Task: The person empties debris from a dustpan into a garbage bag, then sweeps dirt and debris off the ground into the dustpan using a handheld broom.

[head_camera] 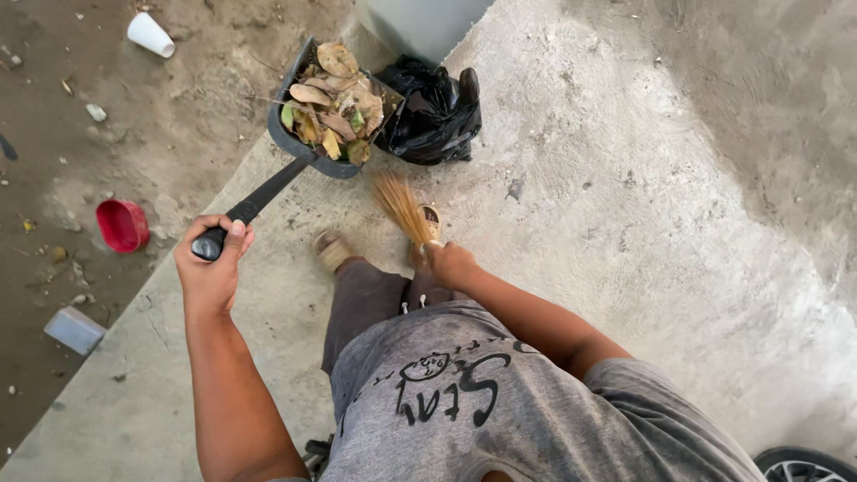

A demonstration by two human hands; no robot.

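Start at the grip: hold the left hand [212, 259] fully closed around the end of the black handle [263, 196], fingers wrapped and thumb on top as shown, at about 10 o'clock from the feet [332, 250]. Brace the wrist, since a load at the far end of a long handle probably wants to roll. Hold the right hand [449, 263] closed on the neck of the straw broom [402, 207], at 1 o'clock from the feet, bristles fanned up toward 11 o'clock and low over the concrete slab [625, 223]; cannot tell whether the tips touch it. Follow the handle out toward 1 o'clock to the dark dustpan [284, 134], raised and heaped with dry brown and green leaves [335, 103]. Level the pan or tilt its open lip slightly up, because the heap stands above the rim and looks light enough to slide or blow off. Move slowly, without jerks, and use the broom as a guard at the lip if any leaf slips. Mind the black plastic bag [433, 112] just beside the pan at 3 o'clock, and the grey bin [420, 22] behind it at 12 o'clock. Ignore the red bowl [122, 225], clear box [75, 329] and white cup [149, 34] well apart on the dirt, from 8 to 11 o'clock.
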